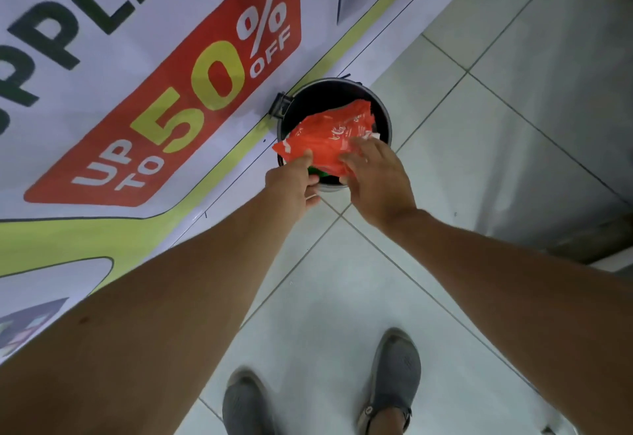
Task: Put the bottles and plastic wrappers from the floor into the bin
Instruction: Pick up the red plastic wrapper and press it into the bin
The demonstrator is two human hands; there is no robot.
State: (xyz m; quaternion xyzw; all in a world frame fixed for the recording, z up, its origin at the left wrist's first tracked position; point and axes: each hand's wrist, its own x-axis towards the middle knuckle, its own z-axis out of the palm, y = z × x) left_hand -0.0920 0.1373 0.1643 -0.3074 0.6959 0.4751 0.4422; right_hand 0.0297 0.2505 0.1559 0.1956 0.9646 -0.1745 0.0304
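A round black bin (385, 116) stands on the tiled floor against a printed banner. Over its mouth lies a crumpled red plastic wrapper (325, 136) with white lettering. My left hand (294, 181) grips the wrapper's near left corner with its fingers closed on it. My right hand (376, 177) rests on the wrapper's right side, fingers spread across it and a bit of white material. Something green (317, 172) shows just under the wrapper inside the bin. No bottles are visible.
A large sale banner (137, 92) covers the wall on the left. A grey metal cabinet (565, 126) stands at the right. My two grey shoes (394, 379) stand on the white floor tiles (342, 280) below the bin.
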